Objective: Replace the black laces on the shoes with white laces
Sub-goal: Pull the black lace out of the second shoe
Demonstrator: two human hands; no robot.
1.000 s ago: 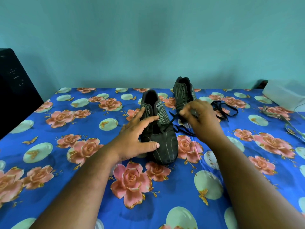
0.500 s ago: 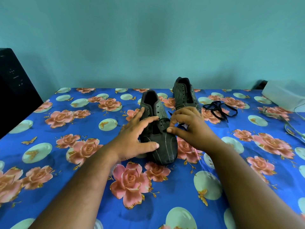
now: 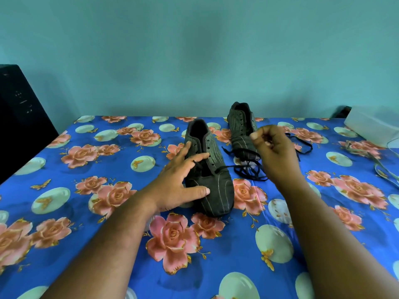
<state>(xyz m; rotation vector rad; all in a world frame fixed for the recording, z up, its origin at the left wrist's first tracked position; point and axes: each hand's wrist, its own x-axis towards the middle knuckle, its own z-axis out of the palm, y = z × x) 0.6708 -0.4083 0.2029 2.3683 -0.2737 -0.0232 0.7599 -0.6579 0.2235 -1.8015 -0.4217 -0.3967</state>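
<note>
Near shoe [image 3: 212,180]: dark, thin pale stripes, toe toward the viewer, upright on the surface under the left hand [image 3: 179,182]; thumb on the toe cap, fingers spread across the open throat. Upper eyelets bare. Black lace [image 3: 246,170] threaded only at the lowest eyelets, trailing off to a loose heap below the right hand [image 3: 274,152]. That hand's fingers are curled; contact with the lace cannot be confirmed. Far shoe [image 3: 241,128]: same pattern, unlaced, just beyond the right hand. Second black lace [image 3: 302,144] lies loose behind that hand.
</note>
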